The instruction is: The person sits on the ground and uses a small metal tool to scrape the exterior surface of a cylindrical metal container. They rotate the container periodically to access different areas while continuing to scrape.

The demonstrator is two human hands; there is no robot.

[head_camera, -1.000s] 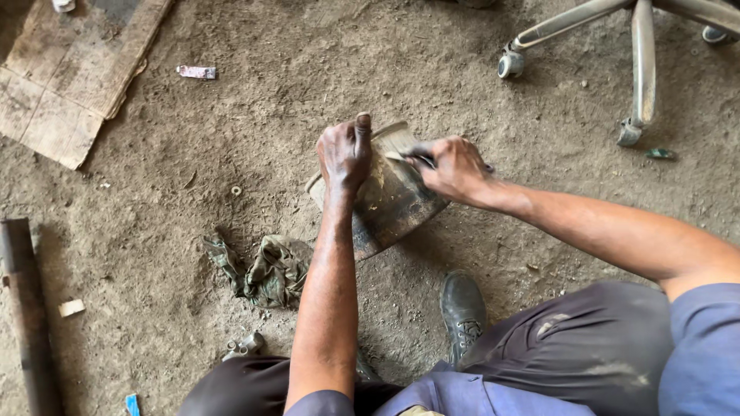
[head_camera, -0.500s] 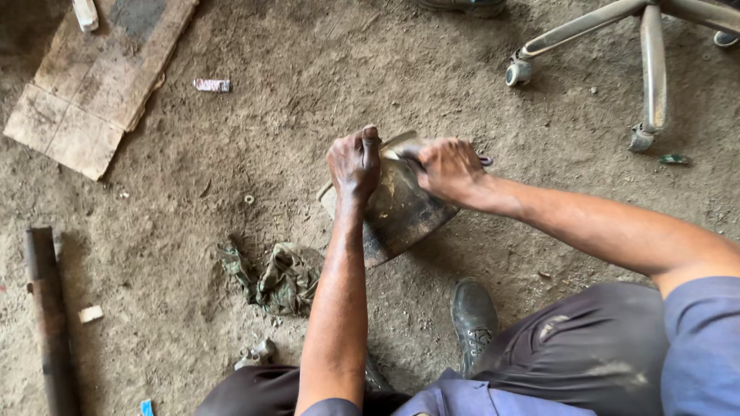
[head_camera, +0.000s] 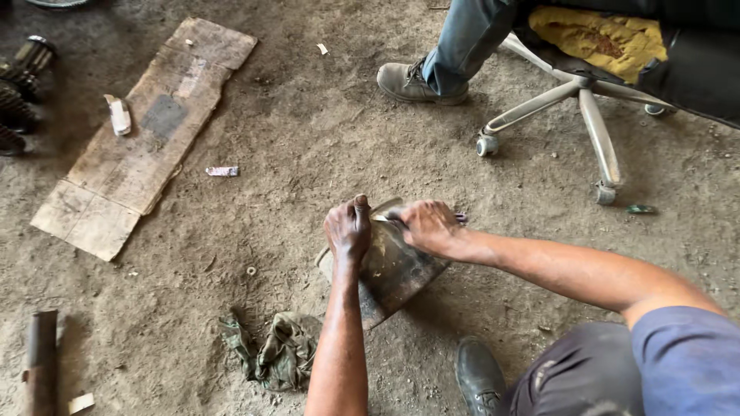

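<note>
the left hand (head_camera: 348, 229) lies on top of a dirty metal part (head_camera: 393, 270) that rests on the dirt floor (head_camera: 308, 139), fingers curled down over its upper edge, pressing and holding it in place. the right hand (head_camera: 426, 226) is closed around a small tool (head_camera: 461, 218), whose purple end shows past the knuckles, with its other end laid against the part's rim just beside the left hand. the part sits in front of the person's knees, tilted, its lower edge toward a dark shoe (head_camera: 479, 375). a crumpled green rag (head_camera: 274, 353) lies on the floor to the left of the left forearm, near the part but not touching it. farther left is a flat piece of cardboard (head_camera: 139, 139) with a small white scrap (head_camera: 119, 114) on it, and a rusty pipe (head_camera: 38, 358) at the lower left corner. at the top, another person's boot (head_camera: 416, 83) rests by the base of a wheeled chair (head_camera: 586, 100).
</note>
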